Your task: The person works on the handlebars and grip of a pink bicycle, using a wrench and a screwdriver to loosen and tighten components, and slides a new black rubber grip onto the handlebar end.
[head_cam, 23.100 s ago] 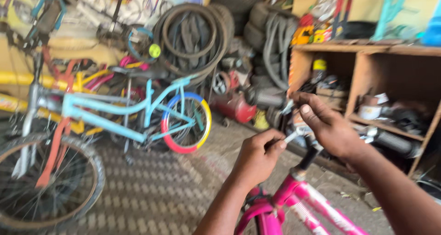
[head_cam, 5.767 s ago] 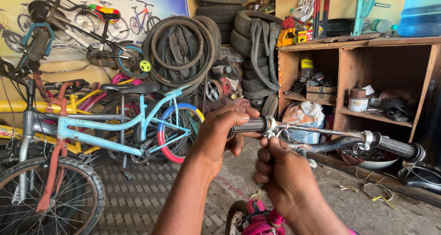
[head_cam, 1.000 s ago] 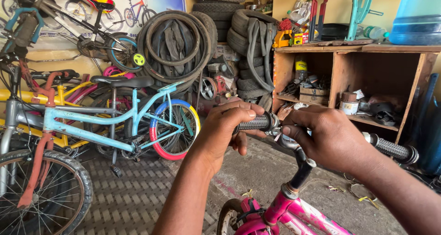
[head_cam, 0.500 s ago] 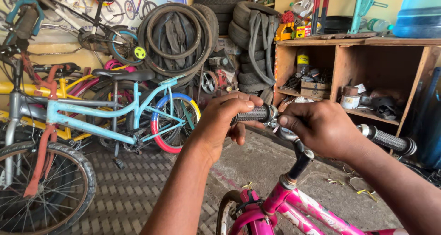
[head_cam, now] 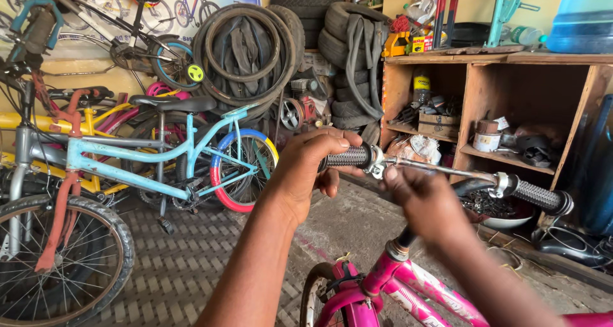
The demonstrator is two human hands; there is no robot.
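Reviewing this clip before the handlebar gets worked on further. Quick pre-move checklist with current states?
1. Left hand wrapped around the left grip: ok.
2. Right hand at the handlebar beside the brake clamp, fingertips near it: ok; exact contact cannot tell.
3. Tool in right hand: cannot tell, palm faces away.
4. Right grip seated on the bar end, free of hands: ok.
5. Pink bike frame steadied: cannot tell, no stand in view.
6. Blue bike stands apart from the hands: ok.
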